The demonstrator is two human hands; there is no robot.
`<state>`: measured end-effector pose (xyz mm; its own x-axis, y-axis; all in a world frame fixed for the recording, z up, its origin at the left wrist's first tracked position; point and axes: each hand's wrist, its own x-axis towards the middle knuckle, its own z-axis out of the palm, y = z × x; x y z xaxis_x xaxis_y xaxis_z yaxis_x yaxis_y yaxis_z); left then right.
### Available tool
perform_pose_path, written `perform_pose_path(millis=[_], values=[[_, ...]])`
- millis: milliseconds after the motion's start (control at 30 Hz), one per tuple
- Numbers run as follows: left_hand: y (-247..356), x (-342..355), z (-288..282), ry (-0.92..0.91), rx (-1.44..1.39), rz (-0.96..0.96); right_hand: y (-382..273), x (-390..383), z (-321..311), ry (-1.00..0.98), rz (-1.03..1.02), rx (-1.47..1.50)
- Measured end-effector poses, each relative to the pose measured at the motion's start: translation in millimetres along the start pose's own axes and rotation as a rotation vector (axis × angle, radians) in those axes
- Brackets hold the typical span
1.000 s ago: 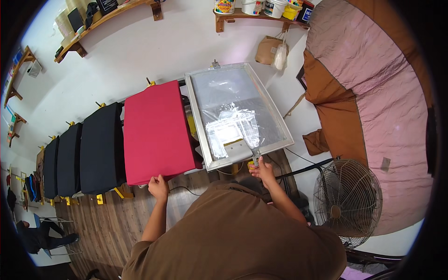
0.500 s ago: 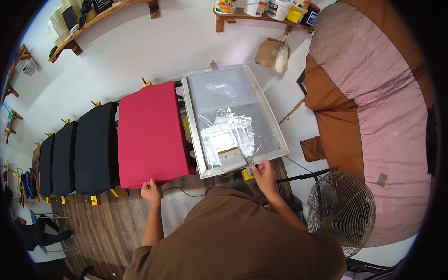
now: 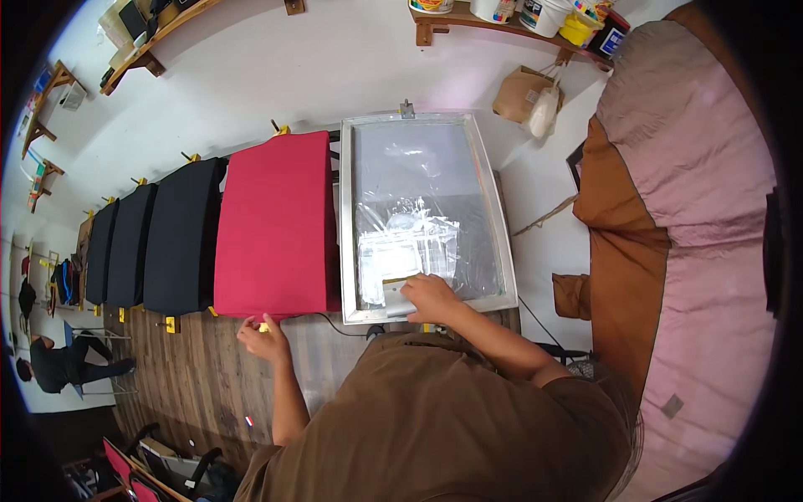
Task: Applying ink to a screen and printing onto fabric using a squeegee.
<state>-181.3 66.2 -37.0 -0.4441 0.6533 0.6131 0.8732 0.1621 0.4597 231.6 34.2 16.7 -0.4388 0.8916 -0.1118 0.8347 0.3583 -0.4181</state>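
A silver-framed printing screen with clear film and white ink lies flat in front of me. Near its front edge my right hand is closed on a grey squeegee, whose blade lies by the white ink. Left of the screen, red fabric is stretched smooth over a board. At that board's near edge is my left hand, fingers bent about a small yellow piece, which looks like a clamp; the fingers partly hide it.
Several black fabric-covered boards stand in a row to the left, with yellow clamps. Brown and pink cloth hangs at the right. Tubs fill a wall shelf. Another person sits at the far left.
My right hand has moved from the screen's front clamp onto the squeegee. The left hand has shifted slightly along the red board's near edge. The view has turned, and the fan is mostly hidden.
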Motion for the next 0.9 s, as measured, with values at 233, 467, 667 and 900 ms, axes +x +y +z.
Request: perform_pose_path(millis=[233,467,667,900], values=[[187,-4,-18,-0.834,-0.600,0.379,16,42,-42,-0.115,-0.092,0.004],[260,-10,58,-1.144,-0.137,1.055,32,74,-52,-0.179,-0.003,-0.083],[255,-17,94,-1.245,-0.263,0.941,26,77,-58,-0.175,0.125,-0.091],[265,-14,78,-1.272,-0.108,0.919,33,73,-39,-0.106,0.195,-0.034]])
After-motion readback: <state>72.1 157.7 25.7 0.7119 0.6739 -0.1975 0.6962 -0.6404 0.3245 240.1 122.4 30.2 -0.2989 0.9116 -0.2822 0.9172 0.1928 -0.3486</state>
